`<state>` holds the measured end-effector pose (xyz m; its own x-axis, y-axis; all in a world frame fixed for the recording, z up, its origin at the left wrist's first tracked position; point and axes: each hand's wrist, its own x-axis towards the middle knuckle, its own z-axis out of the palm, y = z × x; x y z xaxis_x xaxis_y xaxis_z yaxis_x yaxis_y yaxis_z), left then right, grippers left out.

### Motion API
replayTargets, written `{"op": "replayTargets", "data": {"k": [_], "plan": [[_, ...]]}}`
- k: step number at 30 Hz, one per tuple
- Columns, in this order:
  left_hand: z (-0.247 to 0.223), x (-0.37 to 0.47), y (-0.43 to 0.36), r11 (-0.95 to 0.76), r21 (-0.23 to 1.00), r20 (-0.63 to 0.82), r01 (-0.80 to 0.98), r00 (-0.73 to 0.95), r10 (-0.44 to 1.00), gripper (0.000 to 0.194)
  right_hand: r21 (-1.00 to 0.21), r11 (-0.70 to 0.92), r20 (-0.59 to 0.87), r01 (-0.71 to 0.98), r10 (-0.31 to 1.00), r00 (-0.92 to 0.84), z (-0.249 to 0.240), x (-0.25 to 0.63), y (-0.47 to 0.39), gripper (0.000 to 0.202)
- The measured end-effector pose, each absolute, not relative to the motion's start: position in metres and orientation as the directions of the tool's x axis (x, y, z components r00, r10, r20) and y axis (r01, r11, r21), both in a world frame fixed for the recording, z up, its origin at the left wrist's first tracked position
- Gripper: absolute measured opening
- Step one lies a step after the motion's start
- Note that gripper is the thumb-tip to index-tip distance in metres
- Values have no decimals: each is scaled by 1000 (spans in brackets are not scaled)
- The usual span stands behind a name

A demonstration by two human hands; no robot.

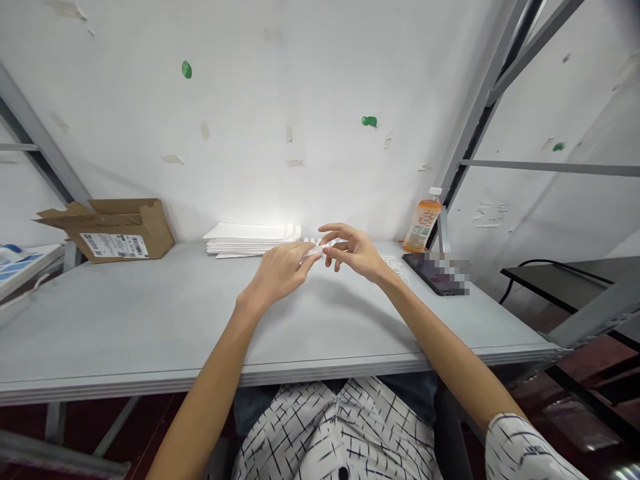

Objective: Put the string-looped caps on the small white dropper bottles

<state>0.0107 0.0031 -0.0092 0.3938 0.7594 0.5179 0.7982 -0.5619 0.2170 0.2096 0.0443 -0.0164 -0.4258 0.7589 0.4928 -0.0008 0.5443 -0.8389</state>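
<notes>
My left hand (pixel 283 270) is closed in a pinch over the table. Between its thumb and fingers is a small whitish, translucent piece (pixel 315 251), too small to name. Just to the right is my right hand (pixel 355 252), its fingers curved and spread apart. Its fingertips come close to the piece's right end; whether they touch it I cannot tell. A stack of flat white sheets or sleeves (pixel 250 240) lies behind my left hand. Several small white items (pixel 313 240) show partly behind my fingers. Thin white loops (pixel 395 268) lie in a loose heap right of my right hand.
On the grey table (pixel 150 320), an open cardboard box (pixel 123 230) with a label stands at the back left. An orange drink bottle (pixel 424 220) stands at the back right, behind a dark phone (pixel 433 272). Metal frame posts (pixel 480 113) rise at the right.
</notes>
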Motion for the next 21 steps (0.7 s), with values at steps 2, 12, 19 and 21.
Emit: {"op": "replayTargets", "data": {"k": [2,12,19,21], "plan": [[-8,11,2,-557,224,514,799,389,764,40,-842,539,483,1,757,-440,-17,209,44,43],[-9,10,3,-554,256,497,792,383,778,40,-832,555,489,4,737,-467,-20,206,45,34],[-6,9,1,-567,248,498,786,399,770,44,-848,530,478,-16,751,-455,-18,207,44,30],[-5,9,1,-567,248,496,785,400,771,45,-852,522,478,-33,752,-454,-16,207,43,29]]}}
